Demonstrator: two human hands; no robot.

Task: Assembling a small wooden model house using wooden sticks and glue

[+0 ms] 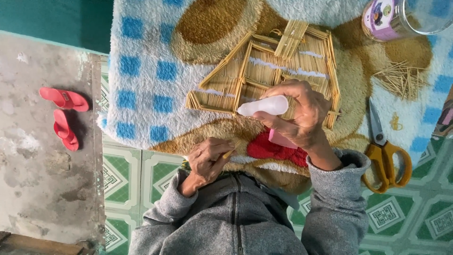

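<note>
A flat house model made of thin wooden sticks [264, 71] lies on a fluffy blue, white and brown blanket [151, 71]. My right hand [304, 115] is over the model's near edge and grips a small white glue bottle [264, 106], its nozzle pointing left. A pink part of the bottle [279, 140] shows under that hand. My left hand [207, 159] is closer to my body, off the model, and pinches a single thin stick [230, 152] between its fingers. I wear grey sleeves.
Yellow-handled scissors [384, 158] lie at the right on the blanket's edge. A loose pile of sticks [400, 78] and a clear jar with a purple label [391, 18] sit beyond them. A pair of red sandals [63, 115] rests on the concrete at the left. Green patterned tiles [406, 212] surround me.
</note>
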